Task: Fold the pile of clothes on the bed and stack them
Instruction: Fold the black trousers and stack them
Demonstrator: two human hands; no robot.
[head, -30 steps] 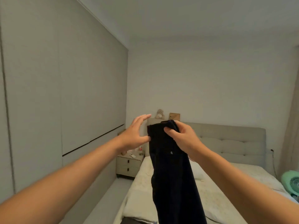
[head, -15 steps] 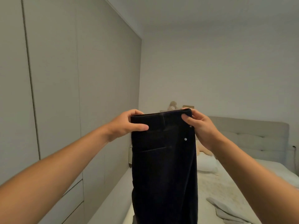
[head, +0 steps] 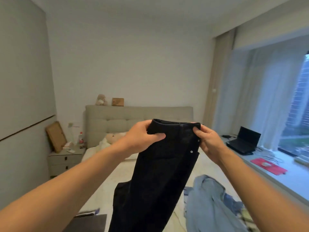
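I hold a pair of black trousers [head: 158, 178] up in the air over the bed [head: 120, 174]. My left hand [head: 142, 139] grips the left end of the waistband, thumb across the front. At the waistband's right end my right hand [head: 207, 141] pinches the cloth. The legs hang down and to the left, out of the bottom of the frame. A heap of light blue clothes [head: 210, 206] lies on the bed at the lower right. A folded grey garment [head: 87, 221] lies at the bed's near left.
A padded headboard [head: 133, 118] and a soft toy [head: 112, 138] are at the far end of the bed. A nightstand [head: 65, 161] with a bottle stands to the left. On the right a window ledge [head: 267, 174] carries a laptop [head: 242, 141] and a red mat.
The view has swung right from the wardrobe wall to the bed and window. Both hands kept hold of the waistband, and the trousers now hang slanted to the left.
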